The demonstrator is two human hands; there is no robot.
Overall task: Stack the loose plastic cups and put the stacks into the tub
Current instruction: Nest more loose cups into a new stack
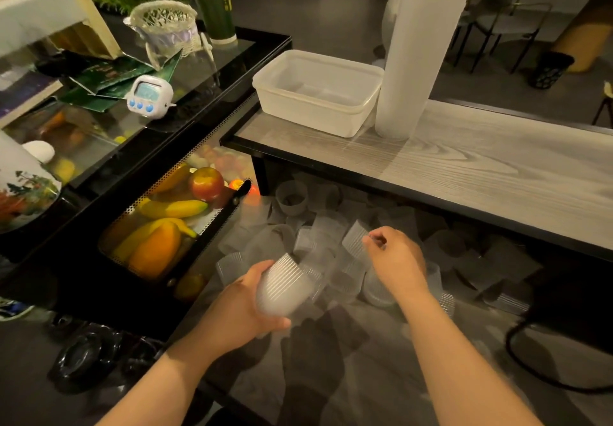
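Note:
My left hand (247, 309) grips a stack of ribbed clear plastic cups (285, 288), tilted with its base pointing up and away. My right hand (396, 259) pinches the rim of a single ribbed cup (355, 239) lying among many loose cups (318, 233) piled on the lower counter under the shelf. The white plastic tub (318, 93) stands on the wood-grain shelf (464, 166) above and behind the pile; I see no cups inside it. A very tall stack of cups (421, 50) rises from the shelf right beside the tub.
A black mesh tray of fruit (172, 220) sits left of the cup pile. A white timer (149, 95), a basket (166, 27) and green packets lie on the glass case at the left. A black cable (517, 359) loops at the right.

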